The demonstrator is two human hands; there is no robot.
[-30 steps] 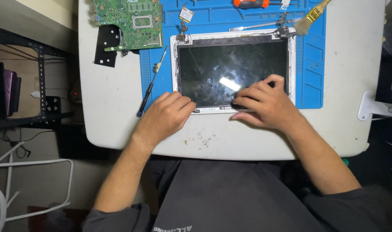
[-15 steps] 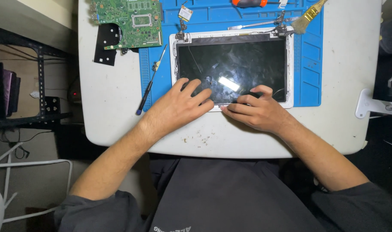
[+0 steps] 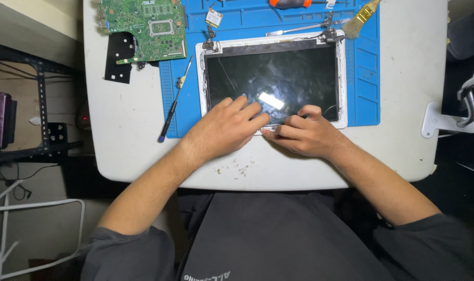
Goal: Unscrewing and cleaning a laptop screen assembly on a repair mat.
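While the laptop screen [image 3: 278, 78] lies flat on the blue mat [image 3: 362, 78] with its long side running left to right, I see both hands at its near edge. My left hand [image 3: 224, 130] rests flat, fingers spread on the glass. My right hand [image 3: 304, 134] curls and pinches the bottom frame.

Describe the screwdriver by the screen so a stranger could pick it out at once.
On the white table, find the blue work mat. Along its left edge, left of the laptop screen panel, lies the screwdriver: thin, dark-handled, blue-tipped, unlike the orange-handled tool at the top.
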